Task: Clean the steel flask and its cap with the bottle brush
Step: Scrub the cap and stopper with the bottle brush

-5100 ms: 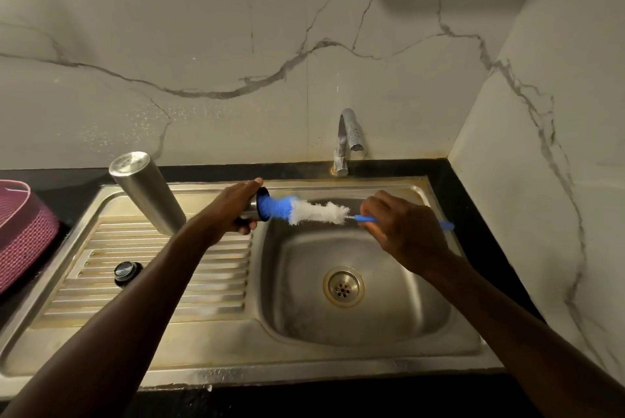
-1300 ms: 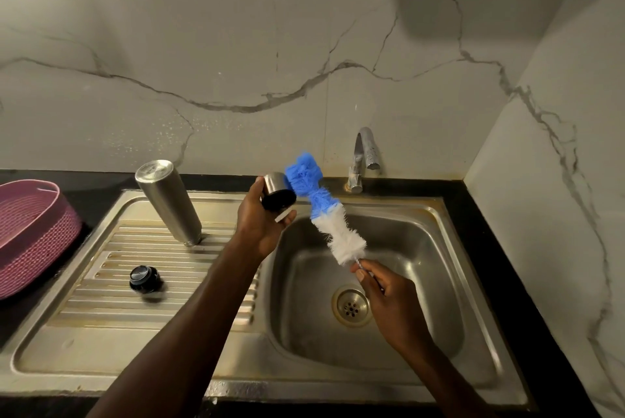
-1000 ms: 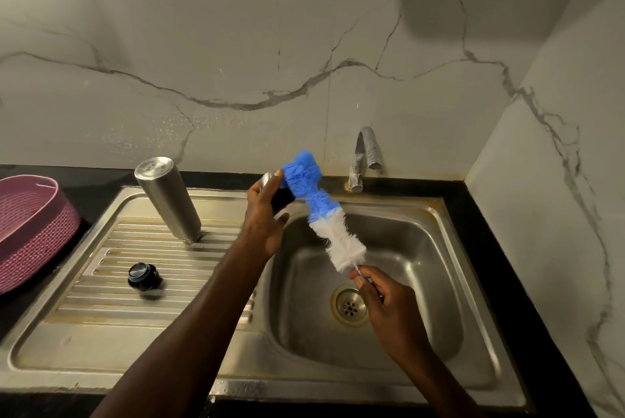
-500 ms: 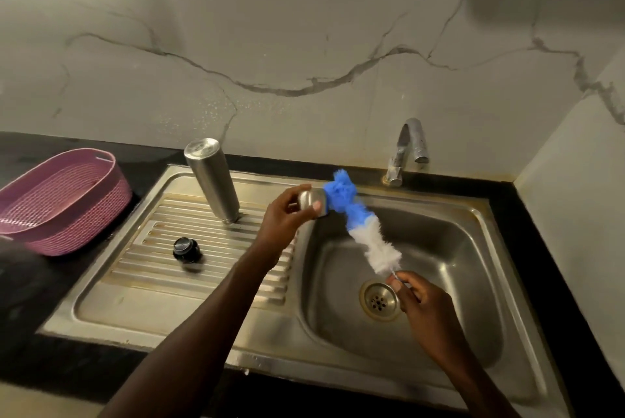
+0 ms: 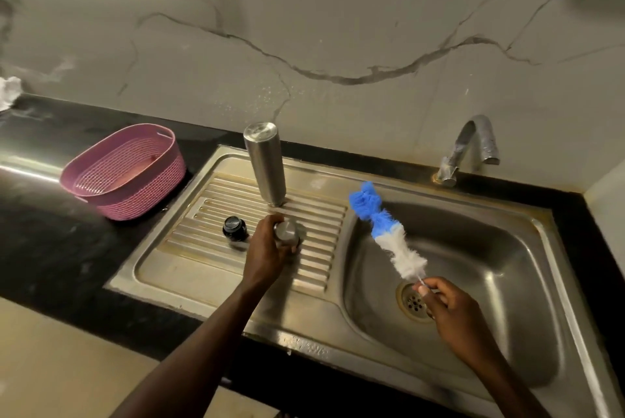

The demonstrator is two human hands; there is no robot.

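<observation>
A pale marble wall with dark grey veins runs behind a black counter. A second pale wall meets it at the right corner. A steel sink with a ribbed drainboard at its left is set into the counter, and a steel tap stands at its back edge. A pink basket sits on the counter left of the drainboard. Beige floor shows at lower left. The light is dim and warm, with a glare strip on the counter's left end.
</observation>
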